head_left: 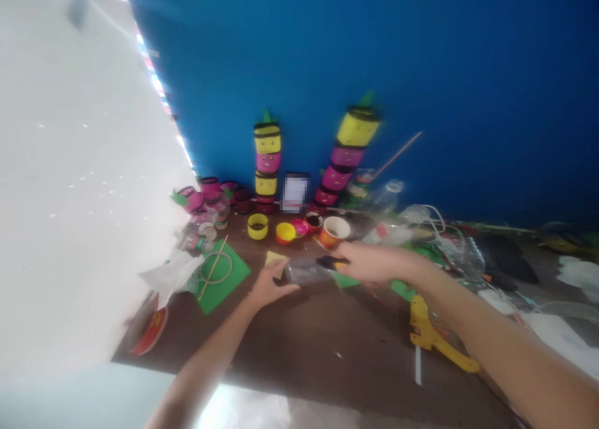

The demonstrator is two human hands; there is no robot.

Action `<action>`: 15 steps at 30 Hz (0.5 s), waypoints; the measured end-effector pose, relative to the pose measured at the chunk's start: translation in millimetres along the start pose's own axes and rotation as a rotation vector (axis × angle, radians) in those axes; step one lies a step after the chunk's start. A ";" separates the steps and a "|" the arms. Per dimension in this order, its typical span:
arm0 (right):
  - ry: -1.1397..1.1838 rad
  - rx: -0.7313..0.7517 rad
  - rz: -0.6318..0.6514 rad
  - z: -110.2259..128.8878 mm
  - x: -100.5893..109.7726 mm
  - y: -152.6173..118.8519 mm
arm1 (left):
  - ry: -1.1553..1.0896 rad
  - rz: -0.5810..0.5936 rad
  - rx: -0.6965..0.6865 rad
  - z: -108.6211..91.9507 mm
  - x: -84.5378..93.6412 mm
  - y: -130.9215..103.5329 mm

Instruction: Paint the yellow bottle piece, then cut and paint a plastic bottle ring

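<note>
My left hand (270, 287) is over the table with thumb and fingers apart, at the left end of a clear plastic piece (306, 272). Whether it touches the plastic is hard to tell. Its fingertips lie over a small pale-yellow piece (276, 262). At the plastic's right end, my right hand (362, 260) is closed on a black-and-orange tool (332, 262), too blurred to name exactly. Just behind that hand stands a red-and-white paper cup (335, 229). Green sheet pieces (346, 280) show partly under the right hand.
A yellow glue gun (423, 326) lies below my right forearm. Left, a green sheet (234, 276) bears a ring and stick. Small yellow cups (257, 227), stacked yellow-and-pink face figures (267, 161) and a phone-like screen (294, 193) line the blue wall. Plastic clutter (461, 254) covers the right.
</note>
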State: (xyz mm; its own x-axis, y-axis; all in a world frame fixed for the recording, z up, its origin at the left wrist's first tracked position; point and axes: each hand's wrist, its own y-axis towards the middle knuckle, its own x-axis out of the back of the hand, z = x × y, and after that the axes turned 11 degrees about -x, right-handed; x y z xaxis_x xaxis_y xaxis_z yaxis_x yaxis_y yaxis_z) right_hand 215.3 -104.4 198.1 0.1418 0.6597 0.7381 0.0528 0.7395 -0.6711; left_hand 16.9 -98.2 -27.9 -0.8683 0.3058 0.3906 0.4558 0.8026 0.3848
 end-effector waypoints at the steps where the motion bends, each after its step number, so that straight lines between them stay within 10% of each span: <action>1: -0.013 -0.009 0.061 2.1 2.8 -0.5 | -0.002 -0.005 -0.003 0.2 -0.1 0.0; 15: -0.035 -0.017 0.116 7.4 11.2 6.6 | -0.003 -0.006 0.007 -1.5 -0.3 0.7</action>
State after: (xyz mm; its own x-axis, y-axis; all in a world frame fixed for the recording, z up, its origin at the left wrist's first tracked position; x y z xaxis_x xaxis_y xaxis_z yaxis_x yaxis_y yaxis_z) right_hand 209.9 -91.2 202.5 0.1135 0.7453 0.6570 0.0549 0.6555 -0.7532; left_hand 17.8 -98.5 -26.5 -0.8718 0.3025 0.3853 0.4490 0.8079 0.3818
